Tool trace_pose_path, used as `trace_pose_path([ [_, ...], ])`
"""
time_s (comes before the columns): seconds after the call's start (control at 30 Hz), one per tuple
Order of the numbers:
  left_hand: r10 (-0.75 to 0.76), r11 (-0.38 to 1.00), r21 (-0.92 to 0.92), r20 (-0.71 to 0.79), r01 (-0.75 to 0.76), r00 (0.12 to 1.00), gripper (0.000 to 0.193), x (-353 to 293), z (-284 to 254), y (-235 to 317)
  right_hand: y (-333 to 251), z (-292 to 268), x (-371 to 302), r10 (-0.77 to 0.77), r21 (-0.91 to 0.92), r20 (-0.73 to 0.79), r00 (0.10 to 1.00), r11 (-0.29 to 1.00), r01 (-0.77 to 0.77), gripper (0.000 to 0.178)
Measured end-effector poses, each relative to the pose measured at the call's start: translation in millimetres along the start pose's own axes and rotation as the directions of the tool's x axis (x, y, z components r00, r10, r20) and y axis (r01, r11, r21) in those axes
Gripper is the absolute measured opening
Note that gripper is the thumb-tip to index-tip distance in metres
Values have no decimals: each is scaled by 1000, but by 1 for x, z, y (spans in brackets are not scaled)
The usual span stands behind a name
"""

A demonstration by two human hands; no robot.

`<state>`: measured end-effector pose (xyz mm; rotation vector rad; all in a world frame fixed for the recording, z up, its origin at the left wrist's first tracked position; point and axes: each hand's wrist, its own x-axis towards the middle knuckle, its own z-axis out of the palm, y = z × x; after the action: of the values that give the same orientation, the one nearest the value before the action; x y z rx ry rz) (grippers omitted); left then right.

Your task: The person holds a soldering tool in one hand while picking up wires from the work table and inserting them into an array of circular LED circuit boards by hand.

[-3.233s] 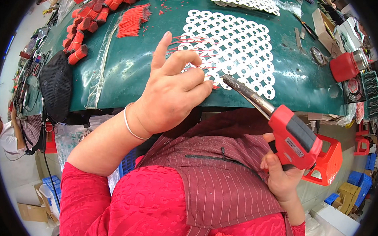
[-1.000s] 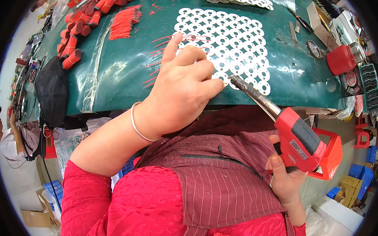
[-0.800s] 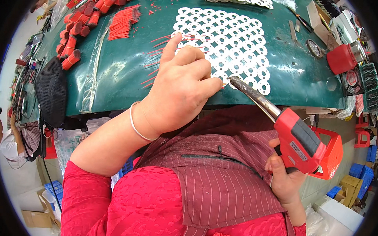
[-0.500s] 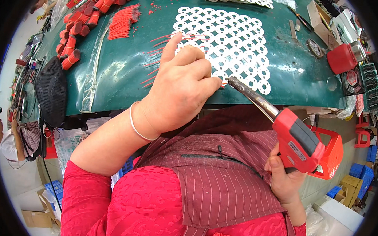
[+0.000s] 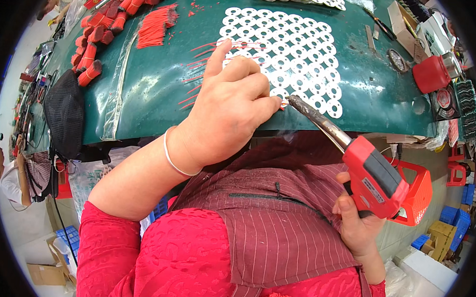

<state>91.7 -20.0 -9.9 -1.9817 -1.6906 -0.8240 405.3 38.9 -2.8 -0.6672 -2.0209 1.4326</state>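
Head view: your left hand [image 5: 226,113] has shifted right over the white discs [image 5: 273,48] since earlier, baring red wires [image 5: 193,79] at their left edge; I cannot tell what it pinches. Your right hand [image 5: 359,225] grips the red soldering gun [image 5: 372,180], tip beside your left.

Green table [image 5: 160,97], kinda shiny. Grid of white discs [image 5: 285,66] toward the near edge, pile of loose red wires [image 5: 154,29] left of that, bundles [image 5: 88,59] further left, box [image 5: 402,27] off right.
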Motion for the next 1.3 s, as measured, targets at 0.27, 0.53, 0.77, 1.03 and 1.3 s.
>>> trace_pose_path([
  [0.27,3,1000,-5,6,-3,1000,15,-1,1,0,4,-3,-1,-33,-49,26,999,998,34,47],
  [0.53,4,1000,11,18,-5,1000,17,-1,0,0,-3,0,-6,123,2,-48,991,992,-123,32],
  [0.77,3,1000,-4,13,-3,1000,15,0,0,0,-10,6,-1,111,92,-106,988,991,-102,38],
  [1.03,-9,1000,0,0,9,1000,16,0,0,2,-8,5,0,123,113,-75,990,987,-114,46],
  [1.3,-28,999,22,-80,30,996,13,-1,-1,2,-5,5,2,89,129,-72,993,988,-79,48],
])
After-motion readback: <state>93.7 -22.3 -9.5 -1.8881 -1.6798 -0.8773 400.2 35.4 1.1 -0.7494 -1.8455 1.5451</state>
